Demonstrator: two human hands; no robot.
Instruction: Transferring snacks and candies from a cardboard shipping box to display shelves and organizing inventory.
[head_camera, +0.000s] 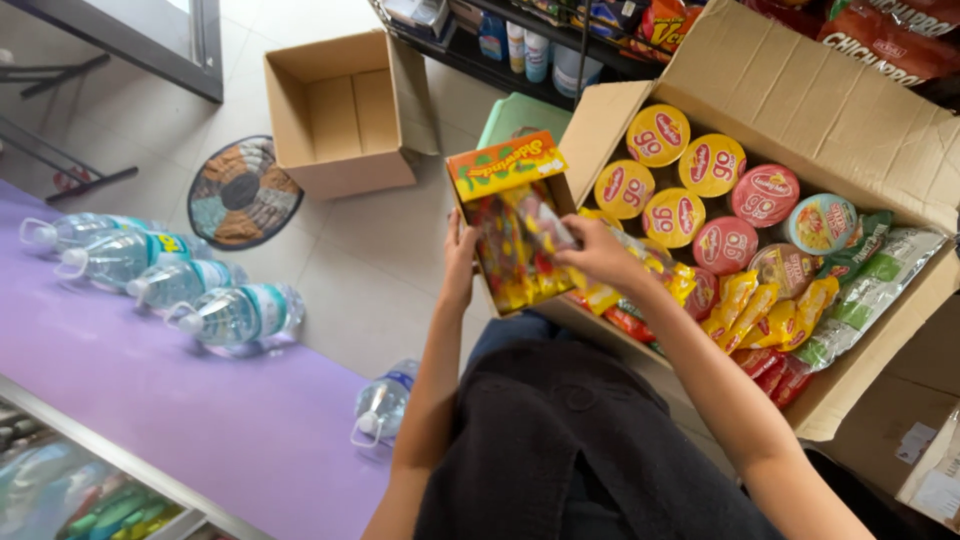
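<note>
Water bottles (215, 315) on purple counter (150, 400), empty cardboard box (340, 110), round mat (240, 192)

bottles (170, 280) left, snack carton (880, 160) right

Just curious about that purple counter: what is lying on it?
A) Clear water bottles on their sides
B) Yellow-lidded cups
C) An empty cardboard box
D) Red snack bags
A: several clear water bottles lie on their sides on the purple counter.
</note>
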